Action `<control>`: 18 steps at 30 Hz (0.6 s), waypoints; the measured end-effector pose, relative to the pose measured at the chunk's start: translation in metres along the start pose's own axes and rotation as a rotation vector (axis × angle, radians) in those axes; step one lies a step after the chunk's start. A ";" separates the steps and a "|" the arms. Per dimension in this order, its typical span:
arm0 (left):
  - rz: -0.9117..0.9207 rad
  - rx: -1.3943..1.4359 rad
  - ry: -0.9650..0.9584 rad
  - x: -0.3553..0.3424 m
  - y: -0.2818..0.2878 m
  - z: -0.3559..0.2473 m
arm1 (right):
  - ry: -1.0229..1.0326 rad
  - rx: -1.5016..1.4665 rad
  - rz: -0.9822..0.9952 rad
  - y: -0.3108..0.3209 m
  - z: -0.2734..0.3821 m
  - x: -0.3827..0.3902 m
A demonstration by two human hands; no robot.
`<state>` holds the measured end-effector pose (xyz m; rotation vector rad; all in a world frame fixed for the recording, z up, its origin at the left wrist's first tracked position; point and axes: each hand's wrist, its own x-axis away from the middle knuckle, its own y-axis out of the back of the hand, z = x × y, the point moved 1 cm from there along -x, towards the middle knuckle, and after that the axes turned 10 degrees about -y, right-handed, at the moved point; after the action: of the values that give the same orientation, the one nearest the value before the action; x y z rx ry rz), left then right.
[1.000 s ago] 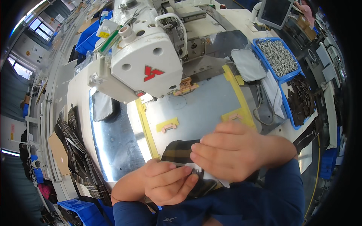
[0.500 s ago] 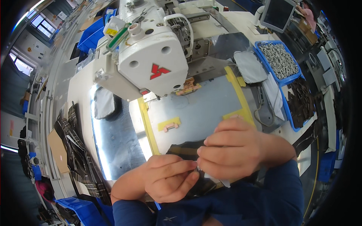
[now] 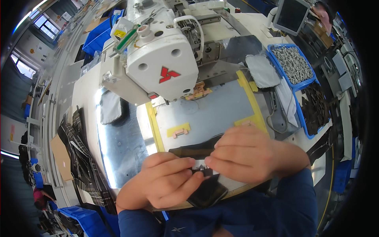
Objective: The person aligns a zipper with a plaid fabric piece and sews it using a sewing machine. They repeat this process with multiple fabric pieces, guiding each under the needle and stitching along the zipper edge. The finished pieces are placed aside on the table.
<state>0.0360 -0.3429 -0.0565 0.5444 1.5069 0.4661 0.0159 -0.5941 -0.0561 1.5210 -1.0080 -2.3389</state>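
My left hand [image 3: 167, 179] and my right hand [image 3: 242, 156] meet at the near edge of the sewing machine's work plate. Their fingers are closed in pinches on either side of a small white-and-dark piece [image 3: 202, 168], whose kind I cannot make out. Dark fabric [image 3: 191, 151] lies beyond the fingertips, and a dark flap [image 3: 208, 193] shows on the near side. My fingers hide part of both. Ahead stands the white sewing machine head [image 3: 162, 73], above a grey plate [image 3: 205, 118] edged with yellow tape.
At the right are a blue bin of metal hooks [image 3: 292, 63] and a blue bin of dark fabric pieces [image 3: 314, 104]. White pads lie on the left [image 3: 111, 107] and right [image 3: 262, 71]. Plaid fabric [image 3: 85, 158] hangs at the left, above a blue crate [image 3: 85, 221].
My left hand has shifted slightly left, so the fingertips are farther apart. The small piece between them shows more, and so does the dark flap.
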 end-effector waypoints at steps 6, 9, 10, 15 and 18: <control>0.040 0.245 0.454 -0.021 0.034 0.004 | 0.036 0.009 -0.007 0.013 0.000 -0.001; 0.034 0.316 0.484 -0.016 0.022 0.003 | 0.050 -0.016 -0.007 0.010 0.003 -0.002; 0.011 0.315 0.469 -0.018 0.023 0.003 | 0.051 -0.022 -0.010 0.009 0.003 -0.002; 0.009 0.126 0.324 -0.015 0.015 -0.001 | 0.053 -0.052 -0.028 0.005 0.005 -0.001; 0.060 0.004 0.227 -0.016 0.015 -0.002 | 0.050 -0.052 -0.030 0.003 0.006 -0.002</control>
<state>0.0346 -0.3408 -0.0343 0.5549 1.7119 0.5875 0.0104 -0.5931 -0.0512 1.5777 -0.9118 -2.3162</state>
